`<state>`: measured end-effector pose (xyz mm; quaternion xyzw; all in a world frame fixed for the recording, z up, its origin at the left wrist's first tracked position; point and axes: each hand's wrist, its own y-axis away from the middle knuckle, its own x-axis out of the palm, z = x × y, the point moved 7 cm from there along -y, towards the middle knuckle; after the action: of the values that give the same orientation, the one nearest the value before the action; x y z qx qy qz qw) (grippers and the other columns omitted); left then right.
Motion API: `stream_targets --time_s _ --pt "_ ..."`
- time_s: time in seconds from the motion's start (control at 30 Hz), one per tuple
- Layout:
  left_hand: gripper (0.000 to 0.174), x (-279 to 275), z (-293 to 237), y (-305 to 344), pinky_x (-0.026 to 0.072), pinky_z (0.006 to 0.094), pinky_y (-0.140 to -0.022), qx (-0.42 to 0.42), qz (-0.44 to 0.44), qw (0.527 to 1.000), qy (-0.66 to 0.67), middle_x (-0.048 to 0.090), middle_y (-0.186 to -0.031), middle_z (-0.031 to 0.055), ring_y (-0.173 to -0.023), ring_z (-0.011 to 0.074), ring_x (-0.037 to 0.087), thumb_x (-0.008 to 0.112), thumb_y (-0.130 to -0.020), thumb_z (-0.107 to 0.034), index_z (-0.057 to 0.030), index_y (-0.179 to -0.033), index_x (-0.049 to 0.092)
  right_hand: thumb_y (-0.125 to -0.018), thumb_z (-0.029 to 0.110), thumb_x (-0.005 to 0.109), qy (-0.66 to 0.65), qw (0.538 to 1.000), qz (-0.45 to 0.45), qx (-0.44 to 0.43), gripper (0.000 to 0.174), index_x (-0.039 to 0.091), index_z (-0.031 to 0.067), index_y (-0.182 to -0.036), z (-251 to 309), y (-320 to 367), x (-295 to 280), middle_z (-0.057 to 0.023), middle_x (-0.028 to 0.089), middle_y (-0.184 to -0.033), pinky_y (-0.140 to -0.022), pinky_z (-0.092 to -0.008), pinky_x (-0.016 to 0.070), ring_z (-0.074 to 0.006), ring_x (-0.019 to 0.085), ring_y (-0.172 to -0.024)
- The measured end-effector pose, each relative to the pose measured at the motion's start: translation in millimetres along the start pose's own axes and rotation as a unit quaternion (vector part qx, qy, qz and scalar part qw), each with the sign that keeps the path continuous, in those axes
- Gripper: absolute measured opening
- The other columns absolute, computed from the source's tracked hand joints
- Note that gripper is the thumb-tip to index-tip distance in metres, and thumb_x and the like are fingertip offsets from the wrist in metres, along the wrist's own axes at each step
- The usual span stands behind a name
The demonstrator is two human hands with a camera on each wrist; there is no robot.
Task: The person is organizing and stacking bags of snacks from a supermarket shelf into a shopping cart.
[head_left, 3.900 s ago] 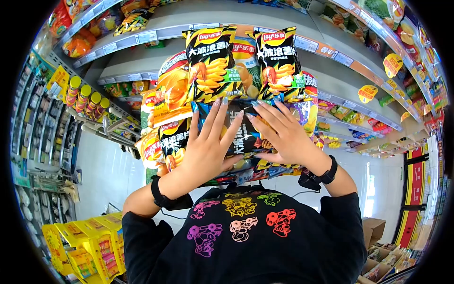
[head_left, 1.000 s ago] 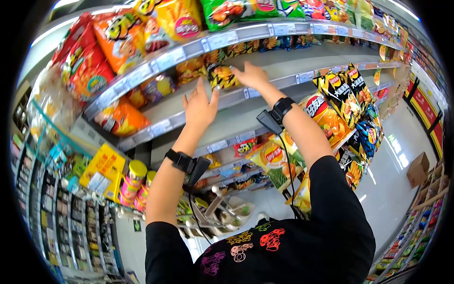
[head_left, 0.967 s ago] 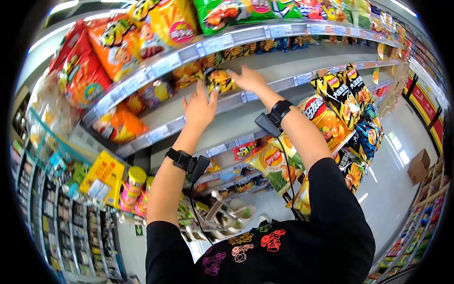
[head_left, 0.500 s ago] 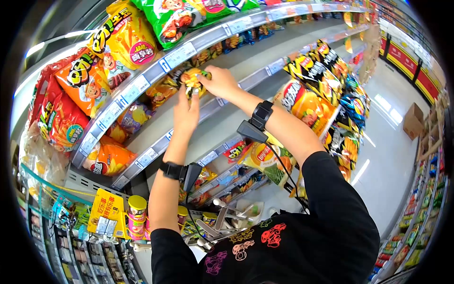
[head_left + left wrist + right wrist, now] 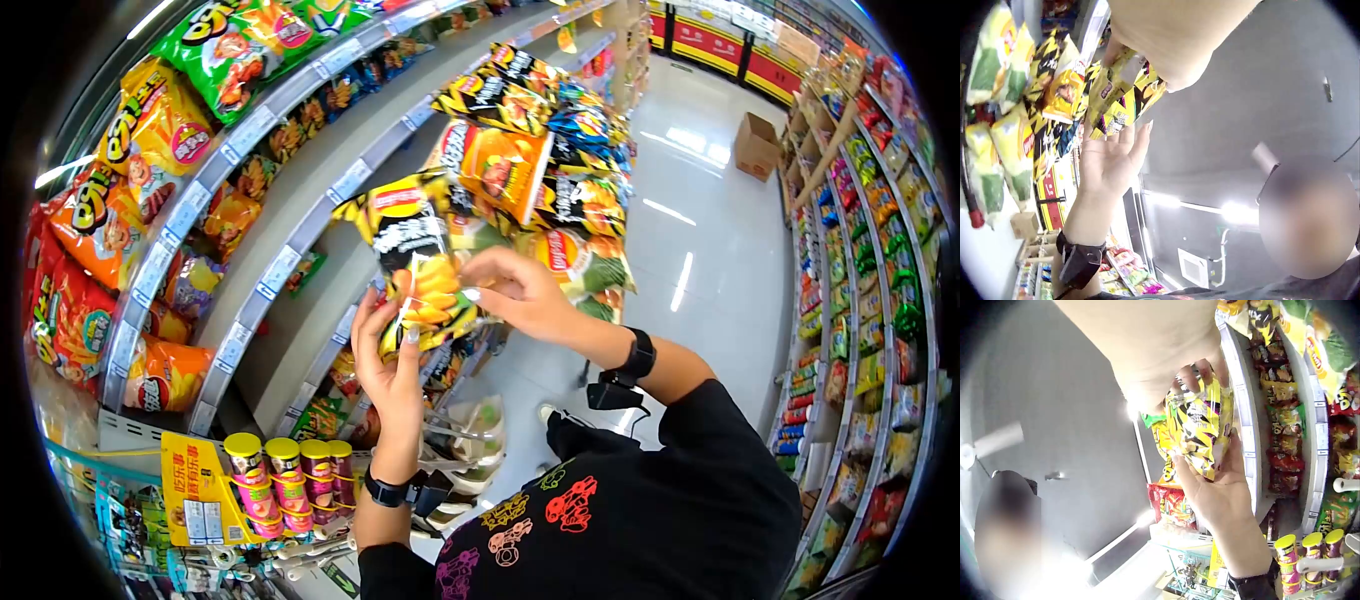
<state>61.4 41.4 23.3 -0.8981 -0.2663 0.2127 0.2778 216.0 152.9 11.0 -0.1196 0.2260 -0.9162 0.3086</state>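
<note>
Both hands hold a black and yellow bag of potato chips in front of the shelves, its printed front turned up. My left hand grips the lower left edge, with the thumb on the front. On the right edge, my right hand pinches the bag between thumb and curled fingers. The right wrist view shows the underside of the chip bag between the hands. Just beyond it stands a stacked pile of chip bags, with an orange bag facing out and green-and-yellow bags lower down.
Curved shelves with price tags run along the left, carrying more snack bags. Pink canisters with yellow lids stand at the lower left. A cardboard box sits on the aisle floor, and another stocked shelf lines the right.
After pressing on bags in the pile, the hands reached to the shelf and took hold of this bag. They have drawn it off the shelf, towards the body and the pile.
</note>
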Motion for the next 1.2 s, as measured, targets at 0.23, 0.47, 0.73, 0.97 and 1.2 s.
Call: stream_targets --time_s 0.23,0.47,0.73,0.97,1.2 --pt "0.034 111 -54 39 0.0436 0.0360 -0.093 0.033 0.069 0.994 0.081 0.040 -0.133 0.0202 -0.116 0.0285 0.049 0.073 -0.069 0.000 -0.0035 -0.101 0.061 -0.076 0.008 0.071 -0.193 0.968 -0.139 0.086 0.067 0.033 0.0055 -0.132 -13 89 -121 -0.0079 0.045 -0.118 -0.089 -0.0311 0.0444 -0.0178 0.049 -0.104" --pt "0.035 320 -88 56 0.0434 0.0354 -0.097 0.059 0.255 0.956 0.132 0.034 -0.136 0.0162 -0.122 0.0269 0.045 0.073 -0.070 -0.002 -0.0038 -0.102 0.059 -0.086 0.017 0.061 -0.254 0.928 -0.230 0.149 0.063 0.027 0.0084 -0.138 -15 176 -302 -0.0083 0.045 -0.130 -0.097 -0.0376 0.0424 -0.0229 0.048 -0.117" --pt "0.085 568 -121 76 0.0517 0.0335 -0.081 -0.097 0.443 0.867 0.209 0.029 -0.137 0.0207 -0.101 0.0284 0.057 0.078 -0.070 -0.015 -0.0040 -0.133 0.022 -0.083 0.008 0.060 -0.068 0.907 -0.383 0.161 0.059 0.032 0.0031 -0.134 44 247 -519 -0.0093 0.049 -0.121 -0.089 -0.0324 0.0470 -0.0186 0.053 -0.106" --pt "0.095 600 -111 0 0.0516 0.0337 -0.083 -0.040 0.314 0.938 0.142 0.027 -0.139 0.0193 -0.107 0.0292 0.054 0.077 -0.069 -0.011 -0.0051 -0.141 0.016 -0.087 0.006 0.054 0.039 0.947 -0.266 0.174 0.055 0.029 0.0001 -0.136 27 143 -574 -0.0080 0.048 -0.122 -0.093 -0.0280 0.0397 -0.0139 0.048 -0.108" --pt "0.077 526 -79 -137 0.0371 0.0408 -0.099 0.033 0.071 0.997 0.026 0.035 -0.136 0.0223 -0.125 0.0354 0.039 0.070 -0.075 -0.011 -0.0031 -0.139 0.028 -0.085 0.004 0.054 0.089 0.995 0.003 -0.046 0.075 0.008 0.0050 -0.145 35 -82 -510 -0.0159 0.031 -0.138 -0.102 -0.0332 0.0326 -0.0235 0.039 -0.123"
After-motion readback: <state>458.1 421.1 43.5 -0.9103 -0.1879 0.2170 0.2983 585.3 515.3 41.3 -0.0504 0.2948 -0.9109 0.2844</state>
